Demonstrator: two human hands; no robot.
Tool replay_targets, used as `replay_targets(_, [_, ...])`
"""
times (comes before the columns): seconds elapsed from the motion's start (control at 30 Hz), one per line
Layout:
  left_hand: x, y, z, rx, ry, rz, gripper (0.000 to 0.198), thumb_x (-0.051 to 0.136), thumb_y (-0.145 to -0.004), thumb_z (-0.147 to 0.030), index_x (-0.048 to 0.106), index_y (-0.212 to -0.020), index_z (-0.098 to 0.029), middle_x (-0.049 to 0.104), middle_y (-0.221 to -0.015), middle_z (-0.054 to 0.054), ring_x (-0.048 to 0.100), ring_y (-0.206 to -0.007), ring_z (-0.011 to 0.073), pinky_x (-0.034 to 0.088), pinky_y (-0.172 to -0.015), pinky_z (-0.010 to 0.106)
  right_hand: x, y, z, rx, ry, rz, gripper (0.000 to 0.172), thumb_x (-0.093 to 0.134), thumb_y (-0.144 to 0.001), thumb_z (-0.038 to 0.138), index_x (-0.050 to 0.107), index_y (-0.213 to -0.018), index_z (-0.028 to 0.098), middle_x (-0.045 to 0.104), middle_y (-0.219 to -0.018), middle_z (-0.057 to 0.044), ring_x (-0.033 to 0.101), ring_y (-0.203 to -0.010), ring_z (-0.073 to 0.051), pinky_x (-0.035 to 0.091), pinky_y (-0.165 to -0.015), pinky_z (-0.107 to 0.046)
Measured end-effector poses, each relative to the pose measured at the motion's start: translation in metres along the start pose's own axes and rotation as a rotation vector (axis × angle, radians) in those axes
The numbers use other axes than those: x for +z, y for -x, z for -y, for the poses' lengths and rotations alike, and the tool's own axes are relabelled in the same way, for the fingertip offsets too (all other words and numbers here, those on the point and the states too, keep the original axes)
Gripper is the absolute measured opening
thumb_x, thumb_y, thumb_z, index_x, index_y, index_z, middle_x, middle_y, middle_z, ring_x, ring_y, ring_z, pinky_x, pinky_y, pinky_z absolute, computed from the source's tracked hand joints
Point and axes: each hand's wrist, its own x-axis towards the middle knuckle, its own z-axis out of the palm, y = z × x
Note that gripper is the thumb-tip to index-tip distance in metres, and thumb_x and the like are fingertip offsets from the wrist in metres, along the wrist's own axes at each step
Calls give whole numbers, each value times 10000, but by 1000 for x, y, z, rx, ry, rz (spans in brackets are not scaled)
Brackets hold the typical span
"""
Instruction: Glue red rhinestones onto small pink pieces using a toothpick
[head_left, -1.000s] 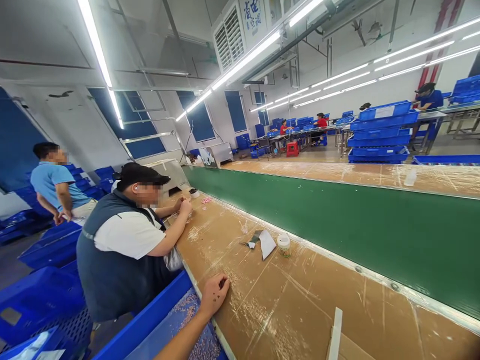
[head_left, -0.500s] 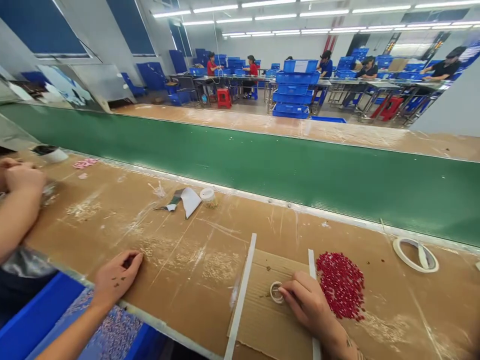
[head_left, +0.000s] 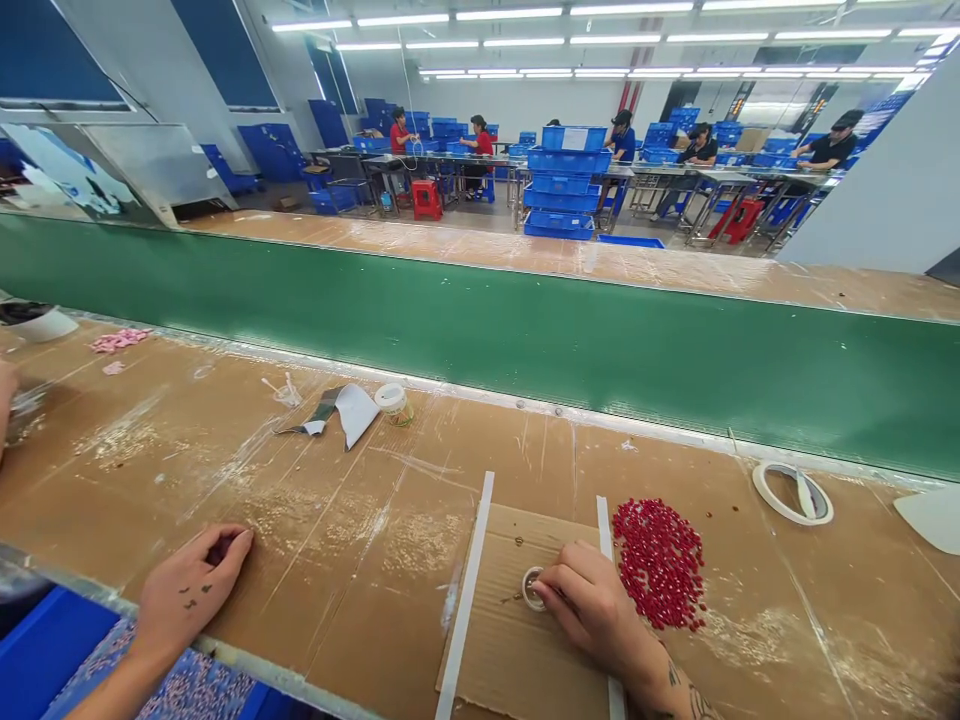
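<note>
Head view, left hand (head_left: 191, 585) resting open, right hand (head_left: 592, 610) gripping one small ring (head_left: 533, 589), seemingly tape

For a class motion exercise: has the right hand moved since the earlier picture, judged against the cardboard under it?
No: the right hand sits at the same spot on the cardboard; only the view shifted.

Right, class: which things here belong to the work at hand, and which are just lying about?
Belonging:
right hand
small ring
cardboard sheet
red beads

Lying about:
white tape roll
small white-lidded jar
torn white scrap
</note>
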Motion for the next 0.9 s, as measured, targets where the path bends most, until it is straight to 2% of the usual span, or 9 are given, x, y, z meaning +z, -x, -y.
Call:
replay_targets(0.27, [1,-4,9,37,-2,-5,159,545,-702,-366,602,-594,-264,616,-521,-30,565,-526,189,387,-483,231,3,6,-4,12,22,5,339,424,-1069,231,570,-766,189,507,-653,10,432,-616,-135,331,-590,-272])
replay_targets(0.57, [-4,2,-4,5,-9,17,176,520,-694,-384,590,-583,-267,660,-566,-19,596,-580,195,405,-521,240,3,4,0,13,6,28,351,402,-1078,246,585,-784,187,512,-666,5,424,-626,-137,338,-597,-273])
replay_targets(0.9, [5,-3,10,112,-3,-50,187,519,-666,-417,590,-593,-260,645,-543,-11,592,-566,199,415,-526,242,3,6,2,-8,-6,28,314,458,-1051,207,565,-756,190,509,-659,7,444,-618,-133,335,-602,-266])
